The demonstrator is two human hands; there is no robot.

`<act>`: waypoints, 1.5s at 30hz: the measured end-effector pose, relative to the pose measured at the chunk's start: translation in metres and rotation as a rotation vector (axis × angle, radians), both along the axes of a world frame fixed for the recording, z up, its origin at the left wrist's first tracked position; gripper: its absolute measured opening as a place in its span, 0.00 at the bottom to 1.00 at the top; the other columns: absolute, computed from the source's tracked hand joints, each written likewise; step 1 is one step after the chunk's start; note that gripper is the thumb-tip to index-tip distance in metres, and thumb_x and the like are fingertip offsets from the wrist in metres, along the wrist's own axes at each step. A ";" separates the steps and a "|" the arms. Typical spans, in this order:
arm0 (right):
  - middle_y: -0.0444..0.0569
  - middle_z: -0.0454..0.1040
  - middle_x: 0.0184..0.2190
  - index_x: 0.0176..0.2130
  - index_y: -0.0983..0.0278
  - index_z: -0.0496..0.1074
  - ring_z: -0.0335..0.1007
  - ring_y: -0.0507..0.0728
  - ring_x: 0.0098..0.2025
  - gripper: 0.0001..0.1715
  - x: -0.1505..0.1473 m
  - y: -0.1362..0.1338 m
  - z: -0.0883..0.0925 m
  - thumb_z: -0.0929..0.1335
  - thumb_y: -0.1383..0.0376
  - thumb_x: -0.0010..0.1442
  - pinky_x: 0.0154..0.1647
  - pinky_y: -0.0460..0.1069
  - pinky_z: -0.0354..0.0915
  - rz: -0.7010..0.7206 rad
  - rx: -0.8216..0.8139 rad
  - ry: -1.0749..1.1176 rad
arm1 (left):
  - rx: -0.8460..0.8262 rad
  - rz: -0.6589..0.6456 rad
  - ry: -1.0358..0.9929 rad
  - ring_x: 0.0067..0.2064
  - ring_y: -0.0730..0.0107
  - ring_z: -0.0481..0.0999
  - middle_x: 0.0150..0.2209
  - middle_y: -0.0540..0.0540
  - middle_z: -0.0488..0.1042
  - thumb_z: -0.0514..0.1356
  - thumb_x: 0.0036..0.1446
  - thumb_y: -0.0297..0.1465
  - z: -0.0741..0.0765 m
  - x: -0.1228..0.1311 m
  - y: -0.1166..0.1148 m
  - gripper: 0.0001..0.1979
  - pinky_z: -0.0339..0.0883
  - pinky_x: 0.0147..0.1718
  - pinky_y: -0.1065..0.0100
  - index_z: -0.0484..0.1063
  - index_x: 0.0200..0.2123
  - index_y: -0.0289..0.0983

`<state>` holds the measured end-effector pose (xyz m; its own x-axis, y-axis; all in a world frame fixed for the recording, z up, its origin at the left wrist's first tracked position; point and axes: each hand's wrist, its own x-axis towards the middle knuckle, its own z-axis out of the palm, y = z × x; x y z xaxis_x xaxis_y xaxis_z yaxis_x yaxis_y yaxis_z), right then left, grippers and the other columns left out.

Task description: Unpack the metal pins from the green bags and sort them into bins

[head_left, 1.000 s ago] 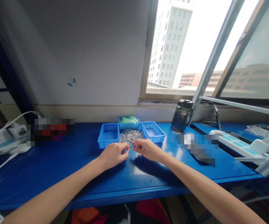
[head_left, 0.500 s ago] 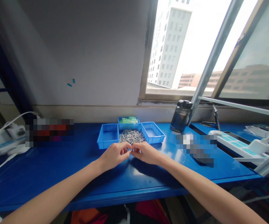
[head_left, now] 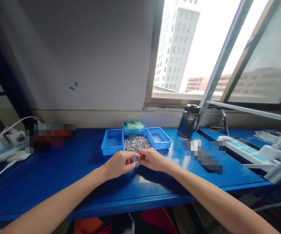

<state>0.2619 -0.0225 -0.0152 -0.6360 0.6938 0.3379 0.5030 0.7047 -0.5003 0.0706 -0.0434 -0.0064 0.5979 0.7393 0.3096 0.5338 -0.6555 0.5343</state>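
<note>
My left hand (head_left: 119, 165) and my right hand (head_left: 153, 159) meet fingertip to fingertip above the blue table, near its middle. Both have thumb and forefinger pinched around something tiny, too small to name and mostly hidden by the fingers. Just beyond them lies a heap of slim silvery metal pins or screws (head_left: 137, 142). Around the heap stand an open blue bin (head_left: 112, 150) on the left, another blue bin (head_left: 162, 145) on the right, and a third blue bin (head_left: 134, 132) behind, with green-tinted plastic packets (head_left: 133, 125) in it.
A dark lidded bottle (head_left: 188, 121) stands right, near the window. White power strips with plugs lie at the far left (head_left: 5, 149) and right (head_left: 249, 151). Blurred-out items lie on both sides. A small round speck (head_left: 156, 188) is near the table's front edge (head_left: 135, 203).
My left fingers have opened slightly and shifted at the pinch, while my right hand stays nearly in place. The view has drifted very slightly.
</note>
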 end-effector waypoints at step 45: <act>0.43 0.70 0.21 0.34 0.64 0.68 0.63 0.48 0.22 0.06 0.001 -0.003 0.008 0.62 0.66 0.59 0.25 0.41 0.55 -0.081 0.128 -0.061 | 0.109 0.205 0.105 0.26 0.74 0.69 0.27 0.51 0.74 0.51 0.58 0.38 0.012 -0.007 0.002 0.13 0.58 0.25 0.75 0.73 0.37 0.39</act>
